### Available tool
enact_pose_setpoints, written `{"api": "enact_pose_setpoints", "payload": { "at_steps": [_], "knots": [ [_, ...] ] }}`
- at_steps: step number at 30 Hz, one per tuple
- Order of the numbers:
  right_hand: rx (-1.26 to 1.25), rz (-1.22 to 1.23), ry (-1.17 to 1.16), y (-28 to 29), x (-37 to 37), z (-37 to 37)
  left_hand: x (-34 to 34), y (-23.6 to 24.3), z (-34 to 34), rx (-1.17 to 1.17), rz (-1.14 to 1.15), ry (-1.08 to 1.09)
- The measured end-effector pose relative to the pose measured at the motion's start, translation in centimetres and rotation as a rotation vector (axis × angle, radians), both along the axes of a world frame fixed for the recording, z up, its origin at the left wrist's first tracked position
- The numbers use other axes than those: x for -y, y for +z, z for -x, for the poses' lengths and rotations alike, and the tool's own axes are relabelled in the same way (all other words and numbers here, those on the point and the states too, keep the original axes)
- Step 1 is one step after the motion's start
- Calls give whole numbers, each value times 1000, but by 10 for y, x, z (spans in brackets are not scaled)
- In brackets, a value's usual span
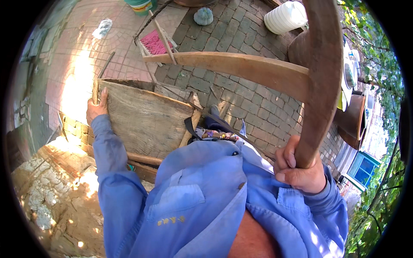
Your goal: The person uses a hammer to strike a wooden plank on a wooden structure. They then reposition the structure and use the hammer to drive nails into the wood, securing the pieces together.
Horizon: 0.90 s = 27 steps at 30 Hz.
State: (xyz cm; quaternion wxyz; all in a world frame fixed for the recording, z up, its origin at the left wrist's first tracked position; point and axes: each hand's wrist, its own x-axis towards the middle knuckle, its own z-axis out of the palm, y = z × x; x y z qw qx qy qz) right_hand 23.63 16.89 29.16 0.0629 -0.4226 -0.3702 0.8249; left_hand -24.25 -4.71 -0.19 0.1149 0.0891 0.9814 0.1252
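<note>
My right hand [301,165] is wrapped round the lower end of the curved wooden arm of a frame saw [241,71]. Its wooden crossbar runs off to the left, and the thin blade slants from beside my right hand toward the far left. Along the way the blade passes over or against the near-right corner of a weathered wooden box [146,116]; whether it touches the wood I cannot tell. At the box's far-left edge, my left hand [97,106] grips the rim, thumb on the panel and the other fingers mostly hidden.
Beyond the saw's far end lies a pink item in a tray [155,43]. A grey-green pumpkin [203,16], a green bucket [141,6] and a white ribbed container [285,18] stand on the paving. Brown jars [352,121] line the right; rubble [47,193] covers the lower left.
</note>
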Motion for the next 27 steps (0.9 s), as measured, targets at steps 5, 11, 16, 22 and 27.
{"api": "enact_pose_setpoints", "payload": {
  "at_steps": [5,11,16,22,27],
  "knots": [
    [-32,38,15,16,-9,-4,-4,6,-6,-45,-54,16],
    [-75,93,-49,40,-10,-10,-6,10,-4,0,9,0],
    [-129,77,-156,46,-1,-14,-4,6,1,22,34,-4],
    [-104,77,-140,34,7,-5,-2,-2,6,-67,85,-26],
    [41,25,47,-15,-16,48,-6,0,3,-99,22,-66]
  ]
}}
